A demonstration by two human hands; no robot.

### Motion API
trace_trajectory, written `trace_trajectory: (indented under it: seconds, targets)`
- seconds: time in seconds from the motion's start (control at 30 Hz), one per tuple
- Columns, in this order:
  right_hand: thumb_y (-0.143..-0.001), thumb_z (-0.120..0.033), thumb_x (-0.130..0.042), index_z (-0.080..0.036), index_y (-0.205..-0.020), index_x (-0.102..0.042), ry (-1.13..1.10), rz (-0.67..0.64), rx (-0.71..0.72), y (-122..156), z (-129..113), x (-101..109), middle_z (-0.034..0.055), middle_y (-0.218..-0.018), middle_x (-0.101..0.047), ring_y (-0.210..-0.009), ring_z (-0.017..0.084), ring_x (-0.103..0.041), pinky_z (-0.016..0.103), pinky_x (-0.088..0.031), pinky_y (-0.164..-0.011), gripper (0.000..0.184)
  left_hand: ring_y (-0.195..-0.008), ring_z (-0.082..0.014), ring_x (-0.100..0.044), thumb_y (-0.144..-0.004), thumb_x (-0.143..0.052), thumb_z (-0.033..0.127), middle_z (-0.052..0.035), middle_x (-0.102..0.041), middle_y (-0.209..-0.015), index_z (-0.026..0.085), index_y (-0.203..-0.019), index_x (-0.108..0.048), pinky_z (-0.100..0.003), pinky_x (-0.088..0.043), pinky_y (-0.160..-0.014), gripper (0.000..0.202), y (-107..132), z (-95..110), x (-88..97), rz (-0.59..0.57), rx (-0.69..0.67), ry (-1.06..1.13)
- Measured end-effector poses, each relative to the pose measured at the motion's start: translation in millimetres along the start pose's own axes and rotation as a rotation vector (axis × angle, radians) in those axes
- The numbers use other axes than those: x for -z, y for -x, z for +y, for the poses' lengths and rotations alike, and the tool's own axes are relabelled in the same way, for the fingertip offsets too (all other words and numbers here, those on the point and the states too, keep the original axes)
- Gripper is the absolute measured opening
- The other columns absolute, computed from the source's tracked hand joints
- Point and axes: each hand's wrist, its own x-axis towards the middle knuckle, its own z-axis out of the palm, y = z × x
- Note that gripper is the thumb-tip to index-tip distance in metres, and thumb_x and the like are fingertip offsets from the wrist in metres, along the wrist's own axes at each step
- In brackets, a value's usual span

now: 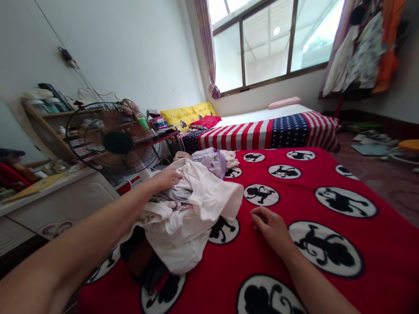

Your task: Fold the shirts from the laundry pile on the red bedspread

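Note:
A heap of rumpled clothes lies on the left of a red blanket (294, 187) printed with black monkey figures in white ovals. My left hand (169, 178) reaches over the heap, its fingers closed on a white garment (212, 194) that drapes down toward the right. Beneath it are more white cloth (183, 244) and a grey piece (178, 195). Behind sits a pale lavender garment (209, 160), and dark clothing (144, 257) shows at the near side. Just above the blanket, right of the heap, my right hand (270, 224) has its fingers curled, with no object visible in them.
A black wire fan (118, 141) stands close to the left of the heap, before a cluttered shelf (49, 115) and a white cabinet (72, 196). Beyond the blanket is a second bed with a flag-patterned cover (242, 135). Clothes (363, 56) hang at the right.

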Motion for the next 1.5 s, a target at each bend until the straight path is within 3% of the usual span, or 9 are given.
trace_trajectory:
  seconds: [0.17,0.43,0.6,0.9,1.0,1.07,1.2,1.33,1.5]
  targets:
    - [-0.082,-0.035,-0.051,-0.021,-0.084,-0.059,-0.009,0.025,-0.033,-1.1,-3.1,-0.9,-0.0003,-0.063,-0.063,-0.057,0.017,-0.061,0.03,-0.046,-0.06,0.016,-0.088,-0.0202,-0.061,-0.086,-0.049,0.036,-0.0069,-0.067,-0.097,0.02,-0.089,-0.07,-0.03,-0.044,-0.082,0.027,26.0,20.3,-22.7,0.153,-0.253,-0.211]
    - [-0.081,-0.035,-0.052,-0.021,-0.085,-0.059,-0.024,0.011,-0.048,-0.1,-3.2,-1.5,0.0001,-0.065,-0.064,-0.057,0.017,-0.061,0.029,-0.046,-0.059,0.017,-0.094,-0.0276,-0.061,-0.061,-0.071,0.063,-0.0097,-0.063,-0.107,0.023,-0.115,-0.06,-0.033,-0.047,-0.074,0.068,80.0,78.6,-90.6,-0.202,-0.421,-0.357]
    - [-0.081,-0.035,-0.052,-0.021,-0.084,-0.059,-0.013,0.011,-0.023,0.0,-2.3,0.0,-0.0003,-0.064,-0.063,-0.057,0.017,-0.062,0.029,-0.047,-0.06,0.016,-0.08,-0.0226,-0.061,-0.076,-0.063,0.035,-0.0063,-0.065,-0.084,0.019,-0.081,-0.065,-0.031,-0.045,-0.069,0.016,71.8,71.5,-99.3,-0.223,-0.336,-0.269]
    - [-0.08,-0.049,-0.056,-0.019,-0.102,-0.056,-0.133,0.13,-0.076,-0.6,-7.1,-3.3,0.0061,-0.088,-0.067,-0.058,0.016,-0.061,0.027,-0.047,-0.052,0.036,-0.081,-0.0102,-0.057,-0.086,-0.053,0.035,0.003,-0.061,-0.087,0.021,-0.093,-0.055,-0.025,-0.042,-0.073,0.015,40.1,120.6,9.8,0.981,-0.355,0.979]
    - [-0.08,-0.057,-0.055,-0.019,-0.108,-0.053,-0.305,0.218,-0.082,-0.1,-10.9,0.4,0.0105,-0.105,-0.064,-0.064,0.016,-0.062,0.026,-0.047,-0.049,0.046,-0.092,-0.016,-0.06,-0.088,-0.053,0.037,0.0,-0.065,-0.092,0.024,-0.095,-0.06,-0.029,-0.045,-0.077,0.017,67.6,152.9,-0.7,0.553,-0.501,0.919]
    - [-0.085,-0.06,-0.046,-0.02,-0.11,-0.052,-0.447,0.218,-0.056,0.7,-14.3,5.3,0.0122,-0.111,-0.063,-0.075,0.019,-0.064,0.028,-0.05,-0.055,0.047,-0.099,-0.0202,-0.061,-0.087,-0.056,0.033,-0.0067,-0.066,-0.101,0.021,-0.096,-0.066,-0.034,-0.046,-0.09,0.018,93.5,166.3,-29.5,-0.118,-0.678,0.711]
    - [-0.09,-0.063,-0.029,-0.019,-0.118,-0.052,-0.631,-0.08,-0.103,4.5,-24.1,12.3,0.0154,-0.117,-0.062,-0.098,0.025,-0.064,0.035,-0.054,-0.072,0.057,-0.105,-0.0211,-0.062,-0.086,-0.055,0.027,-0.0098,-0.066,-0.111,0.022,-0.097,-0.07,-0.026,-0.048,-0.093,0.02,136.7,168.3,-85.8,-0.818,-0.978,0.553]
    - [-0.08,-0.052,-0.06,-0.021,-0.125,-0.051,-0.432,-0.262,-0.062,8.0,-26.3,3.9,0.0118,-0.12,-0.06,-0.097,0.022,-0.062,0.033,-0.051,-0.079,0.055,-0.096,-0.0184,-0.065,-0.085,-0.059,0.026,-0.0076,-0.07,-0.104,0.023,-0.11,-0.067,-0.024,-0.049,-0.09,0.027,136.6,152.0,-78.6,-0.78,-0.874,0.479]
    - [-0.073,-0.032,-0.068,-0.017,-0.118,-0.057,-0.183,-0.259,0.021,7.7,-16.5,-12.6,0.0049,-0.099,-0.062,-0.064,0.009,-0.05,0.024,-0.044,-0.059,0.049,-0.113,-0.0214,-0.056,-0.086,-0.053,0.027,-0.008,-0.063,-0.118,0.021,-0.109,-0.068,-0.033,-0.039,-0.102,0.028,68.3,92.3,-32.4,-0.063,-0.538,0.172]
